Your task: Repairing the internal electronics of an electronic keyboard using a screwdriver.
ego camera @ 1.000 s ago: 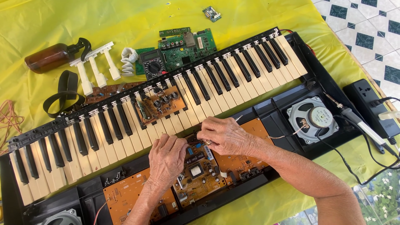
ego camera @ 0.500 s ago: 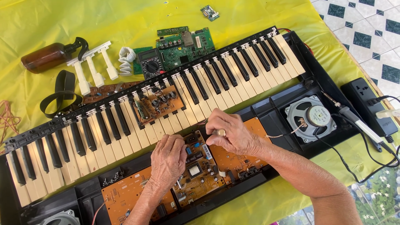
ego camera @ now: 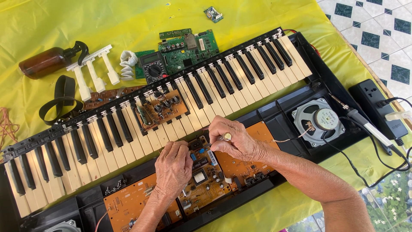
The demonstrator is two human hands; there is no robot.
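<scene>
Both hands on small brown circuit board (ego camera: pixel 201 174) below keyboard keys (ego camera: pixel 171 111): left hand (ego camera: pixel 174 165) curled, pressing board's left half; right hand (ego camera: pixel 231 139) pinching at its top-right edge, pinched item unclear.

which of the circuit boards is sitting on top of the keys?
The small brown board with round black capacitors, lying across the white keys left of centre. The green boards lie on the yellow cloth; the orange ones sit inside the keyboard case under the hands.

Bright, even daylight (soft shadows only), sharp focus, no glare or blur
</scene>
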